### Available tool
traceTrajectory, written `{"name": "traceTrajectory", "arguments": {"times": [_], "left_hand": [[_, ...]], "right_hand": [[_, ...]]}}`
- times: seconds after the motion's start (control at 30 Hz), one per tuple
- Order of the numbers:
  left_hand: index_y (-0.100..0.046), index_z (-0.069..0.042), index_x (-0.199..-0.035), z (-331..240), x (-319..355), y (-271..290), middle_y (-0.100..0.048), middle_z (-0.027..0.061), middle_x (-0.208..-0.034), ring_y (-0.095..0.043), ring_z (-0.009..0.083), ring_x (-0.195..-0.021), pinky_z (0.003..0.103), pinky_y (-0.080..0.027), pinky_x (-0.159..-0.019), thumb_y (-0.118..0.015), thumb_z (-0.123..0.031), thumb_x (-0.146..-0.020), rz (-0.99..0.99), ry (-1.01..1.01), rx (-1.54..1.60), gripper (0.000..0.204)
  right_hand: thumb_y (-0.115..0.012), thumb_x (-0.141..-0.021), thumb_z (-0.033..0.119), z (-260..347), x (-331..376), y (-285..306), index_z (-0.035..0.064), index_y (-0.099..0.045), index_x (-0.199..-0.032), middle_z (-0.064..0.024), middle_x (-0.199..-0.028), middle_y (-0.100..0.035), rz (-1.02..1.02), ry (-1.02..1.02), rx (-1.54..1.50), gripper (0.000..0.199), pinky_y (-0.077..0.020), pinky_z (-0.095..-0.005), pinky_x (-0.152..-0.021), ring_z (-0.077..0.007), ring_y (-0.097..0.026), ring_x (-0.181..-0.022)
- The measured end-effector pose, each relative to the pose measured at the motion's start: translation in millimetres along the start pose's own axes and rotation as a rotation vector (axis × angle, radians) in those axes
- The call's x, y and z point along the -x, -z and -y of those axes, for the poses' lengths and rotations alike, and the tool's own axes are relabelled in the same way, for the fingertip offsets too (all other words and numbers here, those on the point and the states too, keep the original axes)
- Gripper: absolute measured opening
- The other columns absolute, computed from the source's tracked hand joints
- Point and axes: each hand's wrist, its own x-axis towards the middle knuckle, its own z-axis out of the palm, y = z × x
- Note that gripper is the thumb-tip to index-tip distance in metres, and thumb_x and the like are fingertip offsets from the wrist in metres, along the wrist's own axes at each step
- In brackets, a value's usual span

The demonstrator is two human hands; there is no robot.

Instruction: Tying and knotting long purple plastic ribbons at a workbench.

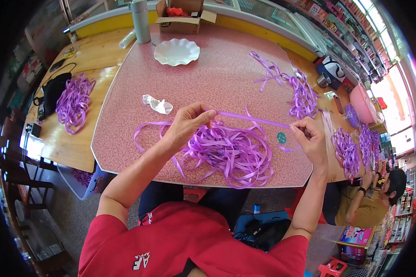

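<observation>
A purple ribbon point(254, 119) is stretched nearly straight between my two hands, just above the table. My left hand point(192, 121) pinches one end of this stretch between thumb and fingers. At the other end, my right hand point(309, 136) grips it with bent fingers. Below and between the hands lies a loose, tangled heap of purple ribbon point(231, 157) at the table's near edge. A small green round piece point(281, 137) rests on the table beside my right hand. Crumpled white tissue or film point(157, 105) lies beyond my left hand.
The pink speckled table point(125, 115) bears a scalloped white plate point(176, 51), a grey-green bottle point(141, 21) and a cardboard box point(179, 24). More purple ribbon piles lie at left point(75, 102) and right point(303, 94). A person point(367, 198) sits at the right. A blue-white bin point(85, 180) stands lower left.
</observation>
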Motion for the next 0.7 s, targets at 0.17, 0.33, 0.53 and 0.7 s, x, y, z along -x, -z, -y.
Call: {"name": "traceTrajectory", "arguments": {"times": [0.17, 0.33, 0.53, 0.7], "left_hand": [[-0.065, -0.003, -0.095, 1.1, 2.4, -13.3, -0.063, 0.0003, -0.081, -0.058, 0.0078, -0.074, 0.024, -0.045, -0.071, -0.066, -0.019, -0.096, -0.053, 0.076, 0.182, 0.016], [-0.065, -0.004, -0.096, -1.8, 6.0, -27.3, -0.063, 0.0008, -0.084, -0.059, 0.0088, -0.078, 0.026, -0.047, -0.077, -0.065, -0.021, -0.097, 0.051, 0.091, 0.047, 0.017], [-0.067, 0.0, -0.101, -10.3, 14.6, -29.5, -0.065, -0.0001, -0.084, -0.059, 0.0072, -0.079, 0.024, -0.048, -0.07, -0.065, -0.021, -0.097, 0.059, 0.044, -0.108, 0.022], [-0.068, 0.0, -0.101, -13.4, 18.0, -24.4, -0.065, 0.0004, -0.086, -0.059, 0.0074, -0.08, 0.025, -0.048, -0.072, -0.064, -0.022, -0.097, 0.051, 0.084, -0.143, 0.023]], "right_hand": [[-0.071, -0.088, 0.008, 2.9, 4.6, -5.5, 0.0035, -0.069, -0.102, -0.0029, -0.097, -0.061, -0.031, 0.075, 0.447, 0.015, -0.0446, -0.0294, -0.074, -0.0136, -0.057, -0.085], [-0.076, -0.083, 0.013, 21.3, 0.1, -84.4, 0.0053, -0.066, -0.123, -0.0116, -0.124, -0.063, -0.018, 0.203, 0.178, 0.042, -0.0426, -0.0382, -0.106, -0.0274, -0.057, -0.122], [-0.075, -0.083, 0.006, 19.7, 2.3, -136.0, 0.0027, -0.069, -0.114, -0.0146, -0.112, -0.068, 0.009, 0.073, -0.25, 0.032, -0.0541, -0.0337, -0.085, -0.0266, -0.069, -0.098], [-0.076, -0.081, 0.001, 40.0, 5.0, -140.4, 0.0025, -0.07, -0.105, -0.0101, -0.09, -0.066, -0.083, 0.103, -0.133, 0.024, -0.0528, -0.0315, -0.068, -0.021, -0.067, -0.079]]}}
